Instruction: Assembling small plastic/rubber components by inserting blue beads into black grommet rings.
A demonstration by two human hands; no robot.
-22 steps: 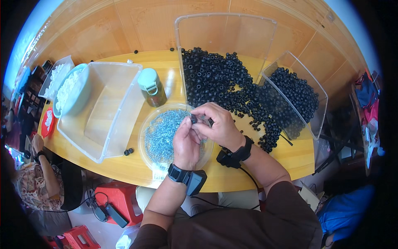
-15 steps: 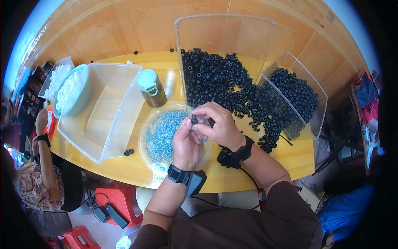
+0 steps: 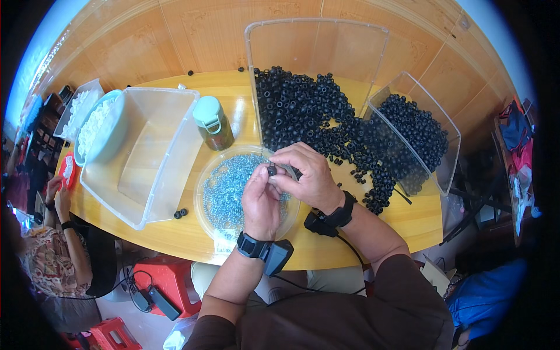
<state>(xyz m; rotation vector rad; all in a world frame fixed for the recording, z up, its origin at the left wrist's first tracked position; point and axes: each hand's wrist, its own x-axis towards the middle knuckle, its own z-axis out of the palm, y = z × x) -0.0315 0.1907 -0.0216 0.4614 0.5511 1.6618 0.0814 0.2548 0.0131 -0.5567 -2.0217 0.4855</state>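
The bench (image 3: 402, 219), a yellow wooden oval, is filling the middle of the view and carrying everything else. At its 10 o'clock a big clear tub (image 3: 146, 157) is standing empty-looking, open side up, and at 12 o'clock a clear bin (image 3: 318, 44) is lying tipped, with a heap of black rings (image 3: 303, 111) spilling out of it toward the centre. At 2 o'clock a smaller clear box (image 3: 446, 146) is leaning on its side, holding more black rings, some of them trailing onto the wood down to 4 o'clock. Near the centre a round clear dish (image 3: 213, 207) is holding small blue bits (image 3: 230, 186). Just beside it at 11 o'clock a jar (image 3: 214, 123) with a pale green lid is standing upright. The hands are meeting over the dish's right half: the left hand (image 3: 261, 201), wearing a black wrist device, is pinching a black ring (image 3: 272, 170) at its fingertips, and the right hand (image 3: 309, 175), also strapped with a black device, is curling over it, fingers closing on the same ring and a small dark piece beside it. At the bench's 7 o'clock edge two loose rings (image 3: 180, 213) are lying near the tub's corner.
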